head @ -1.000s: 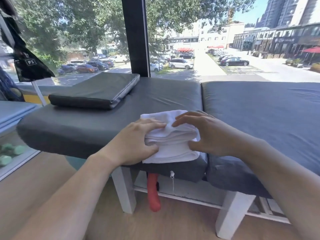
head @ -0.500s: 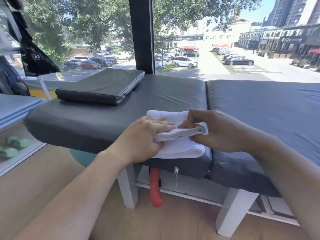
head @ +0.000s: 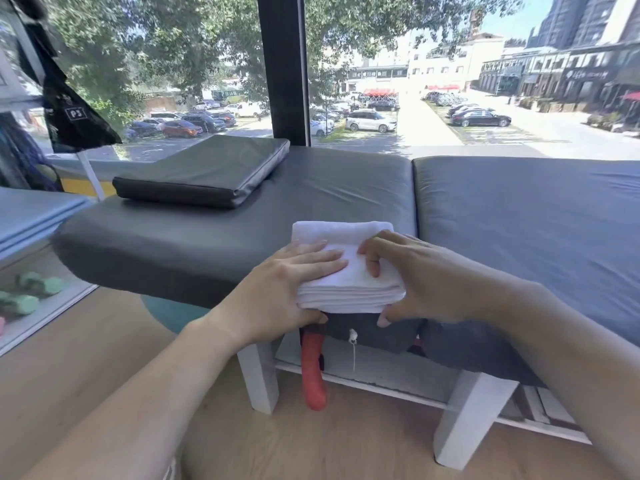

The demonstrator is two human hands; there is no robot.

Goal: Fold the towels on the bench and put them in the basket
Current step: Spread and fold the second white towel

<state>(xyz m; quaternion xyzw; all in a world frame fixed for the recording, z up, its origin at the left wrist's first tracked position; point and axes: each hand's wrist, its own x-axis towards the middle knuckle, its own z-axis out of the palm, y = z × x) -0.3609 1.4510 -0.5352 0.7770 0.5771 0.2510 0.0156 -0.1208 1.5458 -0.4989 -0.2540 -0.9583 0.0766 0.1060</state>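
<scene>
Head view shows the folded white towel (head: 346, 271) sitting at the near edge of the dark padded bench (head: 242, 216), right by the seam between the two cushions, with its stacked layers facing the person and slightly overhanging the edge. The left hand (head: 287, 289) lies over the towel's left side, fingers straight and together on top and thumb tucked beneath the front edge, so it clamps the stack from above and below. The right hand (head: 415, 278) covers the right side with fingers curled onto the top and thumb reaching under the lower edge, gripping the bundle too. This looks like the lift after folding, ready for carrying to the basket, which is not in view. To do it well, both thumbs should slide fully under the bottom layer before raising, so that no ply droops out and unrolls the fold. Even pressure from both sides keeps the edges squared; squeezing harder on one side would likely skew the stack. The towel is soft and will sag in the middle if the hands sit too far apart, so keeping them close, as they are, seems right. A flat black pad (head: 204, 174) lies farther back on the bench, well apart from the work, and a red handle (head: 313, 372) hangs below the bench edge.
</scene>
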